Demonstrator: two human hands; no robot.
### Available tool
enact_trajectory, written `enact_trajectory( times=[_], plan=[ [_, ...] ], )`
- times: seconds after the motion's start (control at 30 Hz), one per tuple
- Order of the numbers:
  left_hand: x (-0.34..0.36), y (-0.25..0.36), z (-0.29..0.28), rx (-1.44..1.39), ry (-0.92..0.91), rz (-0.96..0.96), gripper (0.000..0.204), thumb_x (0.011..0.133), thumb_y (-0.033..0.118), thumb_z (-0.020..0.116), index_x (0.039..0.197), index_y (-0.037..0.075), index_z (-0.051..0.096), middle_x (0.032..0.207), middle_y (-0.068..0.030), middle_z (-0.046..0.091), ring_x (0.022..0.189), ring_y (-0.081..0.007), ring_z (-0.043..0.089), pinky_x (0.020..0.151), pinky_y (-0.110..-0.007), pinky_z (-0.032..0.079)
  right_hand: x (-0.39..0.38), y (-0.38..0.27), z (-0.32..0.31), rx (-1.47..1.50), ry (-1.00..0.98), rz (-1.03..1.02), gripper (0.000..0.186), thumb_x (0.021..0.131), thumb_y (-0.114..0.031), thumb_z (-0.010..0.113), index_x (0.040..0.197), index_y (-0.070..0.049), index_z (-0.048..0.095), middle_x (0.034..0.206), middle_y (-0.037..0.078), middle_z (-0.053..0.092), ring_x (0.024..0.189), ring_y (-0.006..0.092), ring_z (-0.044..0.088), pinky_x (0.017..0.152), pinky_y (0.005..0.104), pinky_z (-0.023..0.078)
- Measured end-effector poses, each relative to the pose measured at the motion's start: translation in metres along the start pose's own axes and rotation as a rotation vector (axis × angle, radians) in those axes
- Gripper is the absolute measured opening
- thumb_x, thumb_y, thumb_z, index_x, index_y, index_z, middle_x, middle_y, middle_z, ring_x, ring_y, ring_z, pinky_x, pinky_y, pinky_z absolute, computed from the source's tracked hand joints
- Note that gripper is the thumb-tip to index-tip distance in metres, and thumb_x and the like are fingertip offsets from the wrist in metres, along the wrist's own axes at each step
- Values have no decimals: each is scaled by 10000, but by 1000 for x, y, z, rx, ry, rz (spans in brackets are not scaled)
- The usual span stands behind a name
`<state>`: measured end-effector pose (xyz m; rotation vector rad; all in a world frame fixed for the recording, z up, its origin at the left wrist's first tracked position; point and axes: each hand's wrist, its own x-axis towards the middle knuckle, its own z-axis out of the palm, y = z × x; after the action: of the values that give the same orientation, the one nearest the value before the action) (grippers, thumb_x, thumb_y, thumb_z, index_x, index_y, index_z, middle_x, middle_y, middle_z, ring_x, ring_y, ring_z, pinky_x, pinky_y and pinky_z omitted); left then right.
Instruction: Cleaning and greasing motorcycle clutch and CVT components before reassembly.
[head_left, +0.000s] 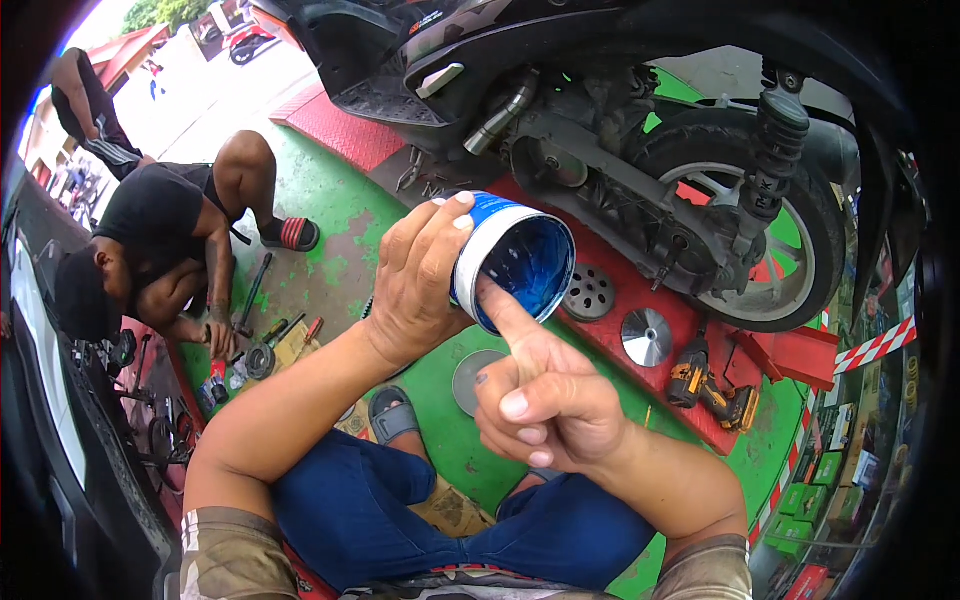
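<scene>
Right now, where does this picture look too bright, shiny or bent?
Head view: the pavement at upper left looks washed out; head view: glints show on the silver disc and inside the blue-and-white can; head view: green boxes at right look skewed near the dark rim.

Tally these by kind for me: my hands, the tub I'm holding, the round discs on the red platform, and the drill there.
Hands: 2 (left hand, right hand)
Tub: 1
Discs: 2 (holed disc, shiny disc)
Drill: 1
Total: 6
</scene>
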<state>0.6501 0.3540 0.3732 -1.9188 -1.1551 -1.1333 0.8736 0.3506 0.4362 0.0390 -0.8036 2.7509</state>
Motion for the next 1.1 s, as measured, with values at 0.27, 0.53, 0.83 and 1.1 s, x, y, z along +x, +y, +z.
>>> enact_trajectory(
  times=[0.27, 0.53, 0.83, 1.1],
  plan=[
    [-1, -1, -3, 45, -46, -6, 925, 704, 243, 918, 1451, 66, 401, 1462, -218, 585, 1281, -391, 583, 1099, -490, 425, 0, 1, 3, -18, -1, 35, 1123, 902, -17, 615, 1672, -139, -193, 678, 61, 539, 503, 134, 467, 445, 260, 409],
    [-2, -14, -8, 83, -70, 6, 909, 726, 304, 900, 1455, 62, 414, 1466, -208, 586, 1287, -388, 578, 1096, -492, 424, -5, -4, 2, -95, 41, 56, 1090, 889, 4, 617, 1678, -71, -130, 683, 66, 549, 505, 127, 464, 431, 262, 407],
    [3, -16, -17, 68, -95, -14, 881, 746, 195, 908, 1444, 27, 398, 1410, -248, 607, 1237, -410, 620, 1076, -483, 456, -6, -15, -14, -155, 78, 37, 1034, 875, 24, 608, 1691, -47, -22, 671, 49, 558, 466, 109, 456, 423, 260, 396],
    [-2, -16, -13, 18, -71, -6, 963, 689, 351, 937, 1459, 73, 430, 1475, -198, 588, 1293, -375, 581, 1112, -481, 409, -6, -10, -20, -929, 234, 96, 994, 883, -3, 576, 1699, -67, 13, 645, 16, 558, 519, 105, 522, 556, 276, 441]
  ],
)
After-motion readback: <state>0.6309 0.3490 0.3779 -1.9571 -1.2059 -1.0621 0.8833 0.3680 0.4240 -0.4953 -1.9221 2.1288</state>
